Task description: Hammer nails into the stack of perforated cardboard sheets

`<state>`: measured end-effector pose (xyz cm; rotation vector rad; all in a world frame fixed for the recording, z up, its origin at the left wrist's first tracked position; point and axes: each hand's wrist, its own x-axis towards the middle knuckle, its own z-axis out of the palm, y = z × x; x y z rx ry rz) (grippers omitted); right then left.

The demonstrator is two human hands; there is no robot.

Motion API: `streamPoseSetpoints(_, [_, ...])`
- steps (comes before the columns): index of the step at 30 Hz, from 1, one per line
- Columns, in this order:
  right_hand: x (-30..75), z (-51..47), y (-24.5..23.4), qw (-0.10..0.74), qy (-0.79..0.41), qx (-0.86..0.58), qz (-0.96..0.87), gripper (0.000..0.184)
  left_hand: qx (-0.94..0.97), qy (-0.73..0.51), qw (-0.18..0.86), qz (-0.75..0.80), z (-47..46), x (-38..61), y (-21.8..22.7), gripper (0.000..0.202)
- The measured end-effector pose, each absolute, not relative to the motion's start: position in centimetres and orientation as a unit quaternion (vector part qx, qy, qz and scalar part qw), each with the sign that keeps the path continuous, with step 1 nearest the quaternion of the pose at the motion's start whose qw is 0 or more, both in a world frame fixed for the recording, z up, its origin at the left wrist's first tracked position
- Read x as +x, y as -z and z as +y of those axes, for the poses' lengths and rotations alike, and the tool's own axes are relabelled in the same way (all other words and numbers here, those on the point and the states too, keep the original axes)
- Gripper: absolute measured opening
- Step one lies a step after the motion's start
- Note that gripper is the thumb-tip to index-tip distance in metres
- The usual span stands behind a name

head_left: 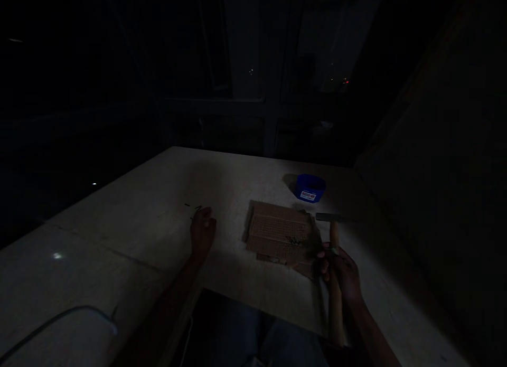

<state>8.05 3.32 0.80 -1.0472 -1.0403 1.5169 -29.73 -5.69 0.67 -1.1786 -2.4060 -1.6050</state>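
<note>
**Hammer gripped in my right, left hand down by the small dark pieces**

At the lower left of the frame a white cable (59,317) curves over the pale surface (138,219), well away from what I am handling. Left of centre, my left hand (203,232) rests on that surface with its fingers (209,222) curled loosely toward a few small dark pieces (193,206) just beyond the knuckles. The light is too poor to tell whether the fingers are pinching one of them or only lying beside them.

Right of that hand, a little apart from it, lies a flat stack of brown cardboard pieces (277,235), the top one marked with a fine grid. Behind it, toward the upper right of the lit patch, stands a blue tub (310,188).

My right hand (343,274) is wrapped around the wooden handle of the hammer (335,234), about midway along. The metal head lies level just past the cardboard's right edge, and the handle's end points back toward me.

To my mind, the mid-handle grip suits short, controlled taps. I would keep the wrist loose and the head square. Any small piece is best held low between my left fingertips, with the other fingers tucked out of the way. In this dimness I would place things by touch first.
</note>
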Motion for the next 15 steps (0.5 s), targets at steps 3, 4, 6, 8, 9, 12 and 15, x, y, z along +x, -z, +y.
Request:
streamPoseSetpoints(3, [8.1, 3.3, -0.7, 0.490, -0.627, -0.432, -0.424, 0.043, -0.337, 0.400, 0.083, -0.848, -7.1, -34.3, 0.1, 0.041])
streamPoseSetpoints(4, [8.1, 3.3, -0.7, 0.490, -0.627, -0.433, -0.423, 0.045, -0.335, 0.352, 0.090, -0.869, -7.6, -35.3, 0.2, 0.042])
streamPoseSetpoints(6, [8.1, 3.2, -0.8, 0.487, -0.628, -0.435, -0.423, 0.047, -0.346, 0.263, 0.082, -0.897, -8.2, -36.8, 0.5, 0.042])
streamPoseSetpoints(8, [8.1, 3.1, -0.9, 0.481, -0.627, -0.438, -0.429, 0.048, -0.367, 0.199, 0.061, -0.907, -8.5, -37.4, 0.7, 0.040])
streamPoseSetpoints(9, [8.1, 3.1, -0.9, 0.480, -0.628, -0.438, -0.429, 0.047, -0.376, 0.179, 0.051, -0.908, -8.6, -37.6, 0.8, 0.038])
streamPoseSetpoints(12, [8.2, 3.2, -0.9, 0.484, -0.636, -0.435, -0.414, 0.049, -0.384, 0.164, 0.030, -0.908, -8.4, -37.8, 0.5, 0.034])
streamPoseSetpoints(15, [8.4, 3.3, -0.6, 0.488, -0.649, -0.431, -0.394, 0.053, -0.384, 0.181, 0.024, -0.905, -8.5, -38.0, 0.1, 0.033])
